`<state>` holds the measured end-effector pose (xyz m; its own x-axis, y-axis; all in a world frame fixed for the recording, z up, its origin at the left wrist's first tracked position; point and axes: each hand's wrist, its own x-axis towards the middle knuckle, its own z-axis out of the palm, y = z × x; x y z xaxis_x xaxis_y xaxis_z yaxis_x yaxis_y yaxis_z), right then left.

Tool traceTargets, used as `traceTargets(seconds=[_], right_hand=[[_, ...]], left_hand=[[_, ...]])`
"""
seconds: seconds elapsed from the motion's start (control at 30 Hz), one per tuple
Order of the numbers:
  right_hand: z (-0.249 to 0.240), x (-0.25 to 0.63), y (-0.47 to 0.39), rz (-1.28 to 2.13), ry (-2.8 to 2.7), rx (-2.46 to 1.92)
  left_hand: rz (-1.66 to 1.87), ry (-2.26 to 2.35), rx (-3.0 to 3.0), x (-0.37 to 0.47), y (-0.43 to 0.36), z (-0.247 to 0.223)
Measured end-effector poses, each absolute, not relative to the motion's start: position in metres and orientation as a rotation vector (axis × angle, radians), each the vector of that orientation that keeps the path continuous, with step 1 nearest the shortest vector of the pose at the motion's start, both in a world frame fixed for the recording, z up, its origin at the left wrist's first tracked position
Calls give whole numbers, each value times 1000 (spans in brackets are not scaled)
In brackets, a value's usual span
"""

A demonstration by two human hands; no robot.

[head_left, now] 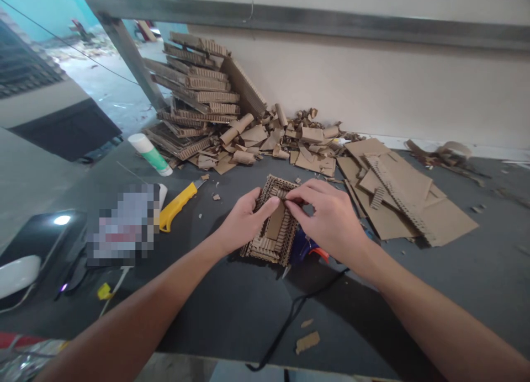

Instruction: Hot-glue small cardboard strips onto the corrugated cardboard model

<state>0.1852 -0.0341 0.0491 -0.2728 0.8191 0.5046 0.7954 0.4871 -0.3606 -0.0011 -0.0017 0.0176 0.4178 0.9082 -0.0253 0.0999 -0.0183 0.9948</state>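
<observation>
A small rectangular frame of layered corrugated cardboard [275, 227] is tilted above the dark table, with a smooth panel in its middle. My left hand [247, 219] grips its left side, thumb laid over the top face. Thumb and forefinger of my right hand [325, 213] pinch together at the frame's upper inner part; whatever small bit they hold is mostly hidden. Partly covered by my right hand and the frame, a blue glue gun [301, 248] with an orange trigger lies on the table, its black cord [290, 318] running towards the front edge.
A yellow utility knife [179, 206] and a white-green glue stick [151, 154] lie on the left, near a phone-like black device [39, 238]. Stacked cardboard pieces [202, 89] and scraps [285, 136] fill the back. Flat cardboard sheets [439, 216] lie right. A metal rail [314, 26] crosses behind.
</observation>
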Motion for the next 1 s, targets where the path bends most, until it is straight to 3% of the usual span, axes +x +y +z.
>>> traceTargets(seconds=[0.7,1.0], right_hand=[[42,176,-37,203,-1984,-1277],[74,209,-34,219,-2154,-1474]], left_hand=[[870,1017,1445,-3,1,14],[979,973,1068,-5,6,17]])
